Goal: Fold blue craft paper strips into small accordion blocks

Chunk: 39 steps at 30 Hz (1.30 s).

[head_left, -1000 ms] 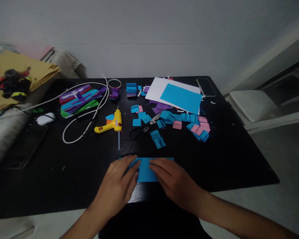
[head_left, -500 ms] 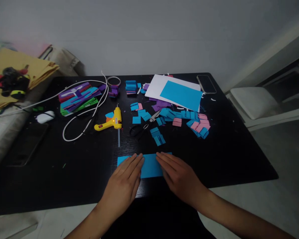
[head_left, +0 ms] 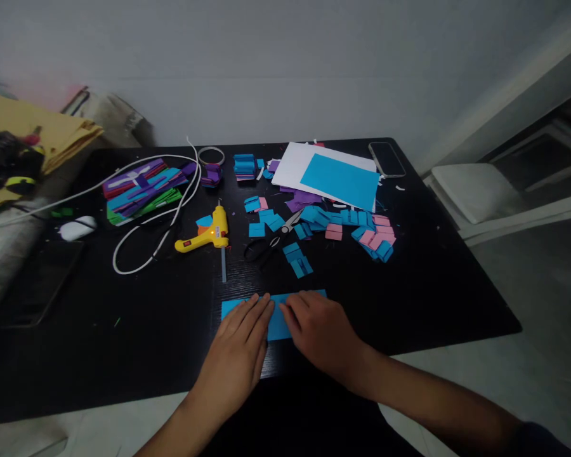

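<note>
A blue paper strip [head_left: 276, 322] lies flat near the front edge of the black table [head_left: 433, 285]. My left hand [head_left: 238, 352] rests palm down on its left half, fingers straight and together. My right hand [head_left: 321, 333] presses on its right half, fingertips close to those of the left hand. Only the strip's left end, a middle patch and its far right corner show between and beside the hands. Neither hand grips anything.
Beyond the strip lie black scissors [head_left: 266, 244], a yellow glue gun [head_left: 204, 236] with white cable [head_left: 147, 219], several folded blue and pink paper pieces [head_left: 361, 228], a coloured paper stack [head_left: 140, 190], white and blue sheets [head_left: 335, 174] and a phone [head_left: 386, 158].
My right hand slid left along the strip towards my left hand, covering more of it. The view shifted slightly, so the things on the table sit a little further left.
</note>
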Available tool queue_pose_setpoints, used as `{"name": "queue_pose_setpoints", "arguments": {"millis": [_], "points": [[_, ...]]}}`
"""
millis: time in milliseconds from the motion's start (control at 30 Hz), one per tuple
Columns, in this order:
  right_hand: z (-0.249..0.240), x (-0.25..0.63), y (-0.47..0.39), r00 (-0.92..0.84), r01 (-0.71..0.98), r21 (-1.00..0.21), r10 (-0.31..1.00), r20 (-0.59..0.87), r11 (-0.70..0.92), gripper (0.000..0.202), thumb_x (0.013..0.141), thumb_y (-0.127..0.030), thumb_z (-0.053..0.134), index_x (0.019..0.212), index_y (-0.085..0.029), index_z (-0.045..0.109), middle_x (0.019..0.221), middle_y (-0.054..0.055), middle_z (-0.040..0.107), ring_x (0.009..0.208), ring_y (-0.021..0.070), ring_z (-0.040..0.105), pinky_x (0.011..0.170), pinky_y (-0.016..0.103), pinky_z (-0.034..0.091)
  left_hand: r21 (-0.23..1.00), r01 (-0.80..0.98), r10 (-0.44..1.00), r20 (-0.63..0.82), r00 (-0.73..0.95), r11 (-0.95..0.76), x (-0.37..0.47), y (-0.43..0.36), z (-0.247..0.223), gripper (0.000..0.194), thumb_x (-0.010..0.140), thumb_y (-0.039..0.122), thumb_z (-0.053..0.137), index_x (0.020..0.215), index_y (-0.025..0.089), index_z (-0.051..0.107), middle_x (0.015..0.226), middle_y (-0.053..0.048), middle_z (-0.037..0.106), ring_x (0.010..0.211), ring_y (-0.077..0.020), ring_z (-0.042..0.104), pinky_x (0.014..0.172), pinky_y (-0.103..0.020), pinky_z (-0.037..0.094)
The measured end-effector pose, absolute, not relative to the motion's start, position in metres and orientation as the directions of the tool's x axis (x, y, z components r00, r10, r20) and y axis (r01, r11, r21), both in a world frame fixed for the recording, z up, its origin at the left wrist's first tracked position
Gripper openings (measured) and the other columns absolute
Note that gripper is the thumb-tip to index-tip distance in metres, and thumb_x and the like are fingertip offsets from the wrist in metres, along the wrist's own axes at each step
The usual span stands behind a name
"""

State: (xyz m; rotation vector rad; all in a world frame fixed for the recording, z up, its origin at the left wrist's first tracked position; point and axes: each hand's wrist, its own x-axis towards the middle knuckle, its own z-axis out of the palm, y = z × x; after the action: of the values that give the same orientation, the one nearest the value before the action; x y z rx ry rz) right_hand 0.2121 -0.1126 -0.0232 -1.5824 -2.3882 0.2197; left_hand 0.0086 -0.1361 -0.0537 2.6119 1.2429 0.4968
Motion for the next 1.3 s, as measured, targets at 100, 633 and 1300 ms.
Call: {"name": "queue_pose_setpoints", "arguments": {"millis": [100, 633, 1300], "points": [[-0.022, 0.197, -0.104, -0.315, 0.923, -0.239, 0.949, -0.017, 0.302, 0.023, 0.104, -0.023, 0.056, 0.084, -0.018, 0.068, 0.075, 0.005, 0.073, 0.069, 0.0209, 0.071, 0.054, 0.031, 0.035, 0.320, 0.713, 0.780, 0.207, 0.590, -0.624, 0.008, -0.137, -0.055, 0.055, 0.096, 0.006, 0.049, 0.151, 0.011, 0.050, 0.152, -0.013, 0.061, 0.142, -0.0321, 0.055, 0.113, -0.055, 0.053], [-0.014, 0.256, -0.103, -0.082, 0.982, -0.184, 0.973, -0.216, 0.042, 0.031, 0.109, -0.032, 0.048, 0.084, -0.020, 0.061, 0.073, 0.003, 0.073, 0.057, 0.0179, 0.069, 0.049, 0.026, 0.029, 0.354, 0.707, 0.787, 0.184, 0.589, -0.612, 0.008, -0.136, -0.054, 0.055, 0.097, 0.006, 0.050, 0.152, 0.013, 0.049, 0.155, -0.013, 0.058, 0.144, -0.0318, 0.053, 0.114, -0.057, 0.052], [-0.031, 0.245, -0.107, -0.441, 0.783, -0.425, 0.887, 0.136, 0.454, 0.024, 0.107, -0.016, 0.046, 0.087, -0.018, 0.060, 0.084, 0.005, 0.066, 0.075, 0.0184, 0.061, 0.067, 0.031, 0.047, 0.372, 0.901, 0.918, -0.228, 0.323, -0.225, 0.066, -0.090, -0.016, 0.027, 0.106, 0.034, 0.047, 0.088, 0.020, 0.062, 0.081, -0.008, 0.075, 0.073, -0.0249, 0.075, 0.058, -0.030, 0.046]]}}
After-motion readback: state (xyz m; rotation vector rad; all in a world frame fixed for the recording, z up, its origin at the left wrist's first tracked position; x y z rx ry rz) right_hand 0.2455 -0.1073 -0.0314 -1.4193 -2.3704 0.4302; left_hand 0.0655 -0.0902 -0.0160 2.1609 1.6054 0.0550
